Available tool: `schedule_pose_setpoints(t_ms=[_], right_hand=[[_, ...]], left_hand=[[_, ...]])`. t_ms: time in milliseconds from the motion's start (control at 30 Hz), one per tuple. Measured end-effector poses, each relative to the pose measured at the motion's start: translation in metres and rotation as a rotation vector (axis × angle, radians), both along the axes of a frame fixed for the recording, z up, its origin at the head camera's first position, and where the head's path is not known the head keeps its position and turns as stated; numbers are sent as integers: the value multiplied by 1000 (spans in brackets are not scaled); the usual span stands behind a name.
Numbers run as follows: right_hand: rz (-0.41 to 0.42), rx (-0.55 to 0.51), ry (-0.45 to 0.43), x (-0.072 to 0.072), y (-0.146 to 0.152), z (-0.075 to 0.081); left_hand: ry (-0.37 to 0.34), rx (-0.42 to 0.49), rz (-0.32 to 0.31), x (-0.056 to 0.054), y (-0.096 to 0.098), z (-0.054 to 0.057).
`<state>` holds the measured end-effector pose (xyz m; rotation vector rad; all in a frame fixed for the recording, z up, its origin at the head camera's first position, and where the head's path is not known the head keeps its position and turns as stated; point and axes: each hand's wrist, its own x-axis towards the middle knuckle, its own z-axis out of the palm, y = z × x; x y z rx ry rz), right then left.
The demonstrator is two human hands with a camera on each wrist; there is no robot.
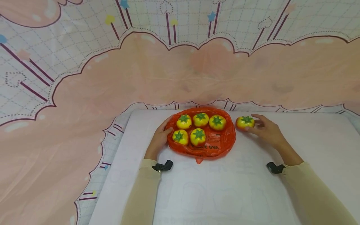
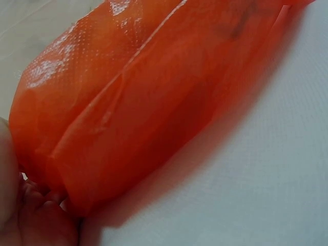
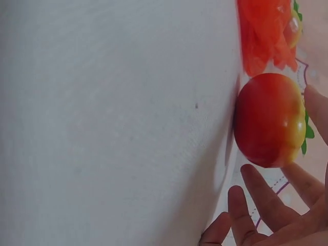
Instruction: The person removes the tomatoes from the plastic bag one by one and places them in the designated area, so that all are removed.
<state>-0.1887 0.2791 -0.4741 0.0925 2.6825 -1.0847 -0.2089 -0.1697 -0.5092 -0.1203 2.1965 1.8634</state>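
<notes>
An orange-red plastic bag [image 1: 213, 153] stands with its mouth spread wide and its rim rolled into a ring. Several artificial tomatoes [image 1: 198, 137], yellow on top with green star-shaped leaves, sit inside. At the bag's left edge, my left hand [image 1: 161, 134] grips the rim; in the left wrist view its fingers curl beneath the plastic. Just outside the bag's right side, one more tomato [image 1: 245, 123] rests on the table, red underneath in the right wrist view. My right hand [image 1: 267, 129] spreads loosely around it, thumb against its near side, other fingers apart.
The table has a white cover [image 1: 225, 190], with its far edge close behind the bag. A pink and white patterned cloth [image 1: 197, 72] hangs behind and to the left. Black wrist devices [image 1: 275, 168] sit at both cuffs.
</notes>
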Motion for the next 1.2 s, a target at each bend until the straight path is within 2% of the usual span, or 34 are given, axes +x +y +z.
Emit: schedule_pose_setpoints(t_ms=[400,567,800,1200], right_hand=[[-8,8,107,4,-6,16],[5,32,170,8,-17,25],[25,12,254,12,-33,37],[71,-40,324,14,-58,39]], left_hand=[[29,10,-9,0,-1,-2],[23,10,-10,0,-2,-3],[30,9,-12,0,0,-1],[20,11,-9,1,0,1]])
